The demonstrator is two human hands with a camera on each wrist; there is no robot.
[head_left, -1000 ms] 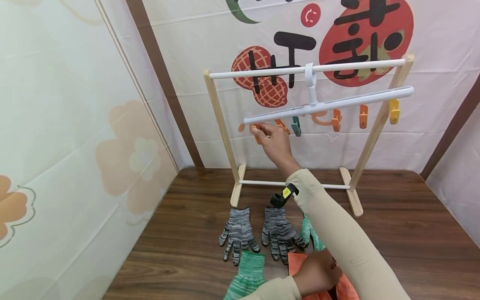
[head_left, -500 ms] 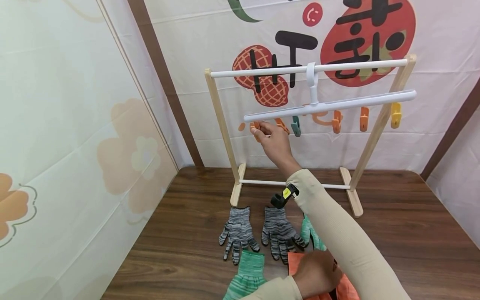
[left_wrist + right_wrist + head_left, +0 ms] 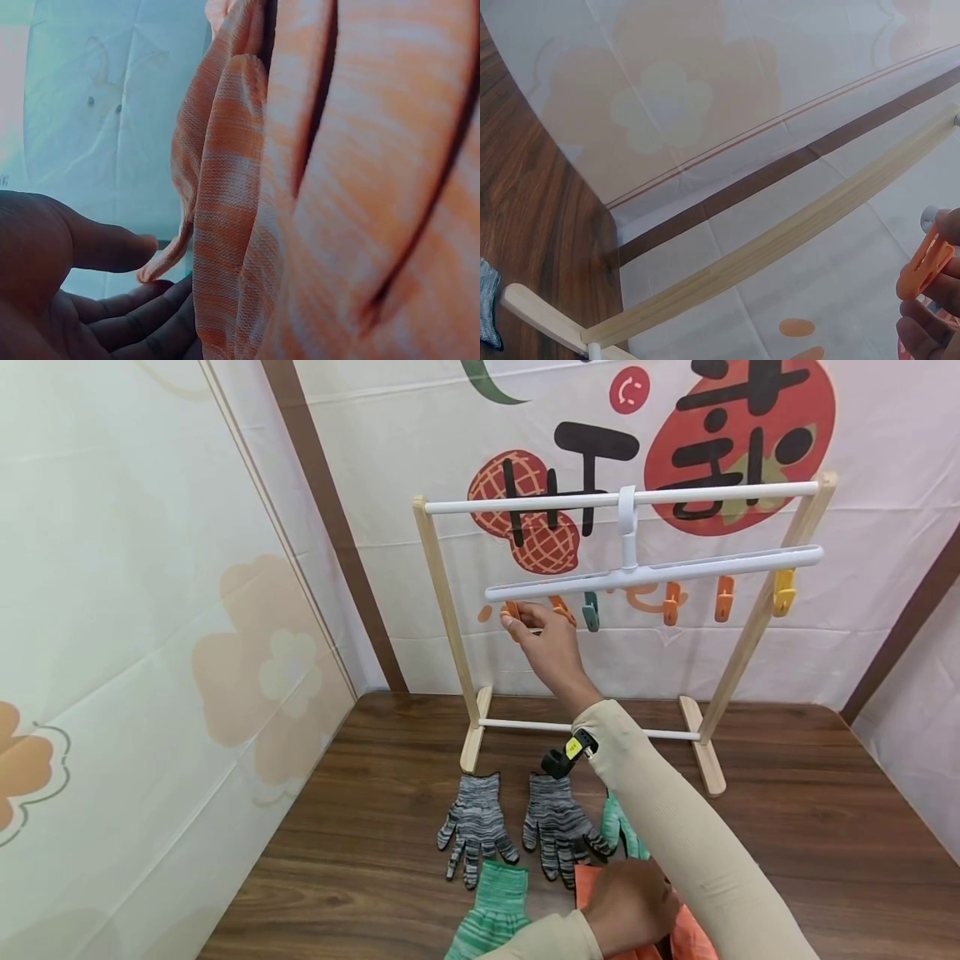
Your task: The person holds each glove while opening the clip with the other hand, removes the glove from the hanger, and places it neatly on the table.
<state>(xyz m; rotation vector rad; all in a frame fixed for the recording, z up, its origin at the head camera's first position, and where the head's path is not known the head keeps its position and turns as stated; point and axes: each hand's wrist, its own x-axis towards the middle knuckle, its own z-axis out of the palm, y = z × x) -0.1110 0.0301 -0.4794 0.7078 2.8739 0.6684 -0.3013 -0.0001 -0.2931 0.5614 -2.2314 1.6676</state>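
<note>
My right hand (image 3: 551,643) is raised to the left end of a white clip hanger (image 3: 660,578), pinching an orange clothespin (image 3: 922,274) between thumb and fingers. More clothespins in orange, teal (image 3: 591,612) and yellow (image 3: 783,593) hang along the bar. Low in the head view, my left hand (image 3: 630,906) is over an orange glove (image 3: 592,885), partly covered by hand and forearm. In the left wrist view, the orange-and-white knit glove (image 3: 232,180) fills the right side; my left thumb and fingers (image 3: 127,322) pinch one of its drooping fingertips.
The hanger hooks onto the white top rail of a wooden rack (image 3: 438,602). On the brown table (image 3: 360,827) lie two grey striped gloves (image 3: 480,822) and green gloves (image 3: 495,893), one partly behind the right forearm. Printed cloth walls stand behind and at left.
The hanger's right end has dipped a little, and the clothespins there have shifted slightly. Both hands stay nearly where they were.
</note>
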